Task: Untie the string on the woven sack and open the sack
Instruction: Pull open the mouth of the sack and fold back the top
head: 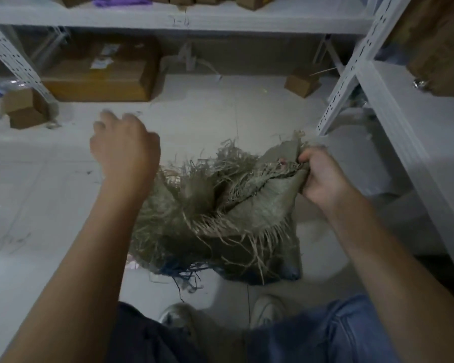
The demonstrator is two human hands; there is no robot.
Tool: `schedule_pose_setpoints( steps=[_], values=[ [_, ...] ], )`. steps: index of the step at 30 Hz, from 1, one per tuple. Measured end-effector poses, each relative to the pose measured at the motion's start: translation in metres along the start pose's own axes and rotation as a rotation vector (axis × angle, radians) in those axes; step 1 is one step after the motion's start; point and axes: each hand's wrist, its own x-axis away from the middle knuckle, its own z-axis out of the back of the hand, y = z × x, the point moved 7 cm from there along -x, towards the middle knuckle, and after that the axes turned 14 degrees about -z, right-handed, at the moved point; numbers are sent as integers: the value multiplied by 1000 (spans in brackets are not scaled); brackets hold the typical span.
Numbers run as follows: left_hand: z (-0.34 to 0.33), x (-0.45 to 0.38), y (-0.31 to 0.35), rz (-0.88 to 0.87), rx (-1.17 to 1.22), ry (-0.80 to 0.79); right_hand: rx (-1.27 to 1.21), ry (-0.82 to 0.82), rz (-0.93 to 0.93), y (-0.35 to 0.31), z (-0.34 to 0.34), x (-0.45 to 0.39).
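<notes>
A beige woven sack (pixel 249 205) with a badly frayed mouth stands on the floor in front of my feet. Its top is parted, with loose fibres sticking out all around. My right hand (pixel 323 174) pinches the right edge of the sack's mouth and holds it up. My left hand (pixel 123 145) is raised above and to the left of the sack, fingers curled, blurred; whether it holds a thin string I cannot tell. No tied string shows on the sack. Some blue threads (pixel 184 273) hang at its near lower edge.
A white metal rack (pixel 351 82) stands on the right and another shelf (pixel 184 19) runs across the back. Cardboard boxes (pixel 97 77) lie under the back shelf, with small boxes (pixel 24 108) on the left and at the right (pixel 302 85). My shoes (pixel 268 310) are just below the sack.
</notes>
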Motion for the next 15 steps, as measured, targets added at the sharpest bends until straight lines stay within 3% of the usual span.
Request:
schedule_pose_setpoints(
  steps=[2, 3, 5, 7, 8, 11, 15],
  values=[
    [14, 9, 28, -187, 208, 136, 81, 33, -4, 3, -1, 0],
    [11, 18, 50, -306, 347, 84, 103, 38, -2, 3, -3, 2],
    [-19, 41, 97, -504, 505, -260, 100, 17, 5, 2, -5, 4],
    [-63, 67, 125, -617, 470, -627, 90, -15, 5, 1, -5, 4],
    [-82, 74, 128, -619, 424, -715, 94, -17, 0, 1, -4, 4],
    [-110, 68, 112, -501, 251, -624, 92, 7, -22, -1, 3, 4],
    [-117, 59, 101, -453, 254, -423, 138, -9, -111, 3, 8, 1]
  ],
)
